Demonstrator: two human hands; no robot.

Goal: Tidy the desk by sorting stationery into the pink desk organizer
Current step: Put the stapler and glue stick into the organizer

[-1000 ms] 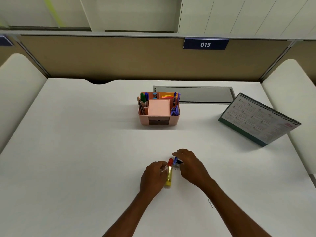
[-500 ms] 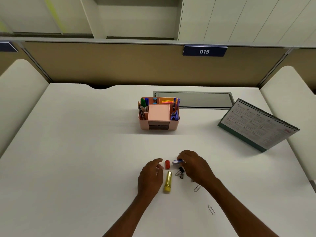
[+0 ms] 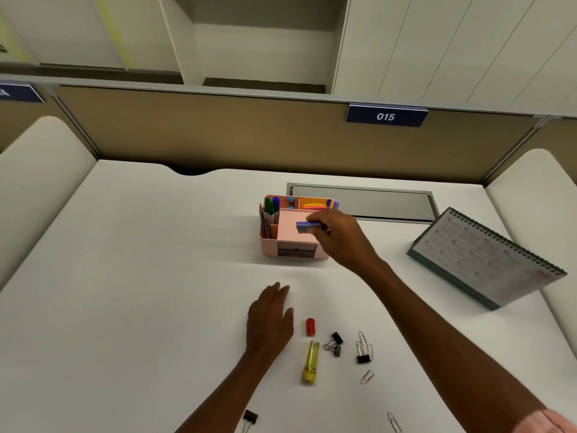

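Nearest, the left hand lies flat and released on the desk beside the yellow tube, likely steadying. Farther off, the right hand pinches a purple eraser over the pink desk organizer, ready for dropping.

The right hand covers the pink organizer's right side, the small purple item it pinches is blurred, and the bottom edge crops a binder clip.
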